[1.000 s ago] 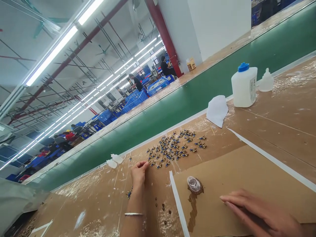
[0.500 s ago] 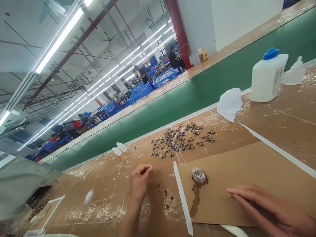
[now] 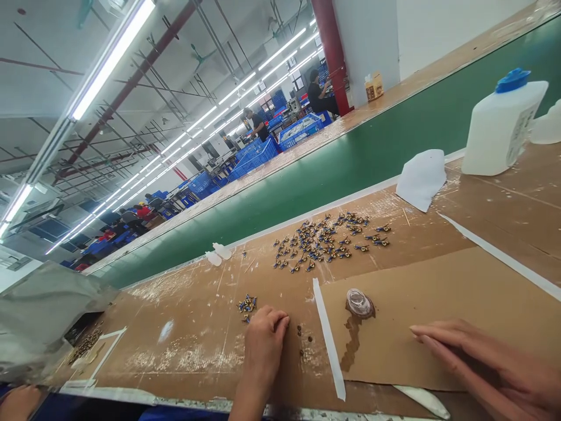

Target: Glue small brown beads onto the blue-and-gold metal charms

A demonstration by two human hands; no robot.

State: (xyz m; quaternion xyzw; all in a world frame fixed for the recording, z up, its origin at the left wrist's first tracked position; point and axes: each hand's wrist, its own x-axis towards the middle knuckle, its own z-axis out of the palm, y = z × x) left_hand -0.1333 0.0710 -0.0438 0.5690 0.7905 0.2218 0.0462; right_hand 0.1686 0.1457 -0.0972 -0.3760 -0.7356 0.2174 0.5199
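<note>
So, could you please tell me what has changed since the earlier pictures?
The left hand has drawn back toward the person, from the large cluster of blue-and-gold pieces to beside the dark beads; whether it holds anything is unclear. The right hand stays over the cardboard sheet; cluster and clear dish stay put.
</note>
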